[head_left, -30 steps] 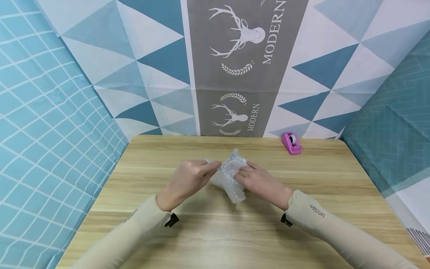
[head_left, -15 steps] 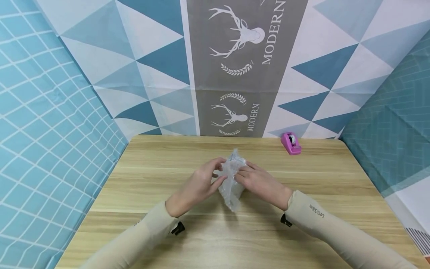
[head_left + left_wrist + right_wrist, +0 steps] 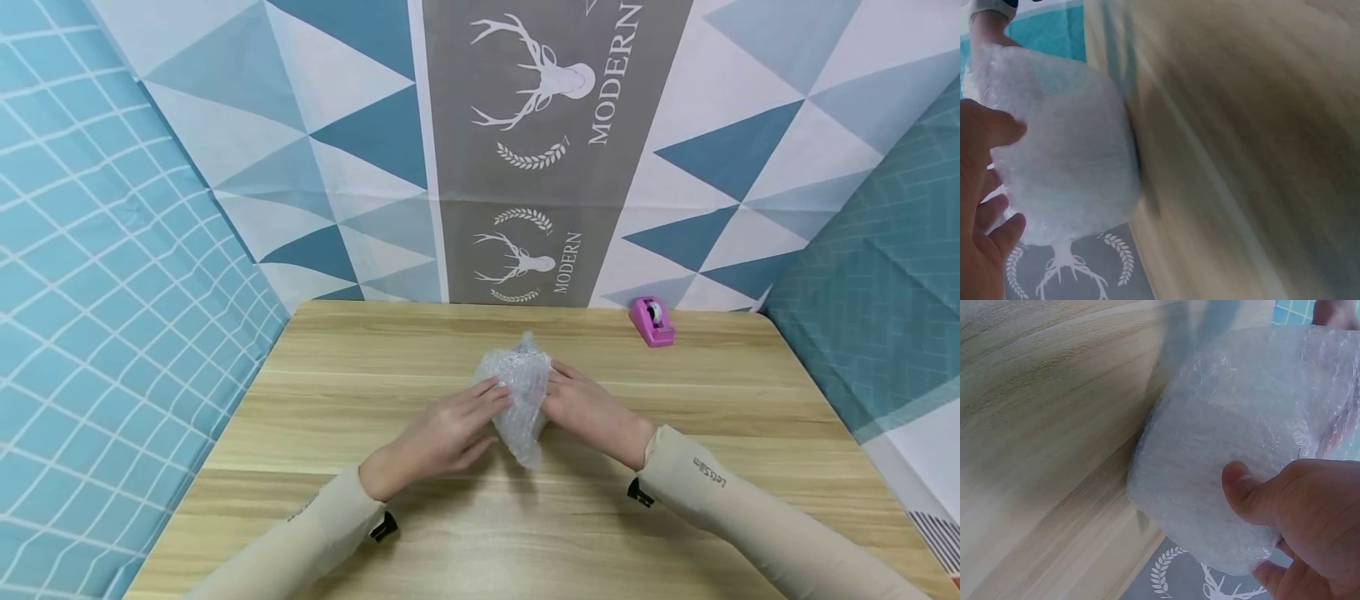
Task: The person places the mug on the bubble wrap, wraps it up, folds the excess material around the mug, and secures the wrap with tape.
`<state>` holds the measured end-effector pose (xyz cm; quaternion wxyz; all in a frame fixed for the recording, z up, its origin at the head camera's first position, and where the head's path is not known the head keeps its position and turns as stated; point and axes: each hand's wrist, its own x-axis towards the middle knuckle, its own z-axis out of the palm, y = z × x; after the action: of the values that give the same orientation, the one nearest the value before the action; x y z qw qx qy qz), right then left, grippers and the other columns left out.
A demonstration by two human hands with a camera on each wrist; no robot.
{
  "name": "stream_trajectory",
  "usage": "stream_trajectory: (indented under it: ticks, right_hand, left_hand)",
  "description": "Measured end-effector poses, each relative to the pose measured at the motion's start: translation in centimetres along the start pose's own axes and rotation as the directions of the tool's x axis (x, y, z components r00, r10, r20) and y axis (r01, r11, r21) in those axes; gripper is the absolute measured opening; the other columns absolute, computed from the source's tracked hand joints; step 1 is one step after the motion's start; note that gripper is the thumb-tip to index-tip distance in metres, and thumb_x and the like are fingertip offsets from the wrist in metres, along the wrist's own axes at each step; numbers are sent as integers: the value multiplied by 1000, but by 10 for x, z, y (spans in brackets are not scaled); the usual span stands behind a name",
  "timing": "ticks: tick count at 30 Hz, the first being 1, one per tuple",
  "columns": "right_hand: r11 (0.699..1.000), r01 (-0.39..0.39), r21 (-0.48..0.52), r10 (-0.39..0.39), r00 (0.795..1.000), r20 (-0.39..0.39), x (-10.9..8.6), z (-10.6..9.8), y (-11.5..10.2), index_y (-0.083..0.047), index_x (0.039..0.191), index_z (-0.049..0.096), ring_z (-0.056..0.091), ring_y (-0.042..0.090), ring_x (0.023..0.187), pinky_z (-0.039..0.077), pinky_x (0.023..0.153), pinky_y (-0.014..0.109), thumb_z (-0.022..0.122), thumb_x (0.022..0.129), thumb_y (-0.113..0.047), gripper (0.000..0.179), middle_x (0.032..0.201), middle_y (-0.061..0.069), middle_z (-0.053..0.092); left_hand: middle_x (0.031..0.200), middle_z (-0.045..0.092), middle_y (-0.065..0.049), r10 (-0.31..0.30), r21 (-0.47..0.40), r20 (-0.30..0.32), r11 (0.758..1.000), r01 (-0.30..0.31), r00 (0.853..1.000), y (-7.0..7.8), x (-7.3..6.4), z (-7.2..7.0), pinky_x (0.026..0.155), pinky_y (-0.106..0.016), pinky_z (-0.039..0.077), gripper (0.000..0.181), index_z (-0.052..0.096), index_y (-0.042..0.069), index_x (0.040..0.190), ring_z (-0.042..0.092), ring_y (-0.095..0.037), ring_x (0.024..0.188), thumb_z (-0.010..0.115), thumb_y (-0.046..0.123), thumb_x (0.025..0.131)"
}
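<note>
1. The left hand (image 3: 442, 429) has its fingers extended, touching the left side of the bubble-wrap bundle (image 3: 525, 392).
2. That bundle is between both hands, around mid-table (image 3: 480, 542); its cloudy layers hide any contents.
3. The right hand (image 3: 592, 417) clamps the bundle between thumb and fingers.
4. The pink dispenser (image 3: 642, 322), well apart, holds a tape roll (image 3: 655, 312).

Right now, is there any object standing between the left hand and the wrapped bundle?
No, nothing visible: the left hand reaches the left side of the wrapped bundle. The pink tape dispenser sits apart, farther back and right.
</note>
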<state>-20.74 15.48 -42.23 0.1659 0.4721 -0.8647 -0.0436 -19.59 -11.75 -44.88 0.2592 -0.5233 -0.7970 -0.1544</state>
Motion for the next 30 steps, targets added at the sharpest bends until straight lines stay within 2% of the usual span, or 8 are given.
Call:
stream_trajectory:
  ticks: [3,5,11,14,17,21,26,30]
  right_hand:
    - [1000,11,21,-10,1000,-24,0,0,0,-12,143,59,51,31,142,36,120,56,78,85,-6,61,149,11,58]
    - [998,15,60,-12,999,-37,-1,1,0,-10,146,56,50,33,143,36,120,57,77,86,-4,64,151,14,55]
    - [964,17,264,13,993,-115,-5,10,8,-3,144,55,46,38,145,34,120,56,69,91,-2,54,153,20,51]
    - [942,31,335,30,984,-176,-10,15,12,1,136,58,48,39,142,39,118,52,71,90,2,48,149,21,53]
    - [936,30,352,53,973,-225,-15,19,15,4,126,59,52,42,137,44,115,49,75,83,8,46,142,23,56]
    - [930,4,369,90,967,-238,-18,21,14,2,119,56,55,42,132,48,111,47,79,77,10,48,134,23,58]
    - [918,2,398,96,969,-226,-15,19,10,1,132,54,52,41,134,49,110,49,71,73,17,64,142,27,52]
    - [917,33,397,65,971,-232,-15,19,8,1,143,53,46,43,140,45,114,54,62,71,12,74,151,27,44]
  left_hand:
    - [145,60,-19,1,63,4,998,-2,1000,2,-1,5,108,-40,51,69,56,-4,142,58,-35,135,83,25,86]
    - [146,59,-19,-19,91,8,996,18,1000,3,0,8,108,-40,51,69,54,-3,144,57,-34,136,81,28,89]
    - [150,56,-18,-89,151,93,986,74,992,8,9,10,116,-44,43,65,51,-2,148,52,-35,141,73,31,96]
    - [147,59,-17,-86,224,132,973,55,988,8,15,9,117,-47,43,63,53,-2,146,55,-34,139,70,35,97]
    - [141,64,-15,-69,292,155,956,21,986,7,21,9,115,-47,46,60,58,-1,141,59,-32,134,67,39,97]
    - [135,68,-13,-59,324,184,946,-4,981,6,31,8,111,-46,49,55,62,1,133,63,-30,130,64,44,98]
    - [132,70,-12,-86,306,240,952,9,967,4,41,7,112,-47,48,50,66,3,124,63,-32,130,63,46,99]
    - [127,72,-12,-93,313,263,950,6,960,2,47,7,112,-46,49,47,67,5,118,65,-31,127,61,47,101]
